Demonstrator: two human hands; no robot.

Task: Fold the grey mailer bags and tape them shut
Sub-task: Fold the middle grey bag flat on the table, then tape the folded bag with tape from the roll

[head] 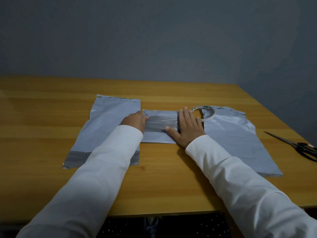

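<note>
Pressing down at mid-frame, both hands bear on a folded grey mailer bag (160, 127) lying on the wooden table (171, 177). The left hand (135, 121) rests curled at the bag's left end, knuckles up; whether it pinches the edge cannot be told. The right hand (187, 128) lies flat and spread over the bag's right end, fingers extended, grasping nothing. A darker grey band crosses the folded bag between the two hands.

Left of centre, an unfolded mailer bag (106, 124) lies flat, partly under the left white sleeve (96, 177), with a dark strip along its lower edge. Right of centre, a third mailer bag (236, 138) lies flat, its upper edge ragged. A roll of tape (210, 112) sits on that bag's upper left corner, just beside the right hand's fingertips. Black-handled scissors (298, 146) lie at the right edge of the frame, apart from the bags.
</note>
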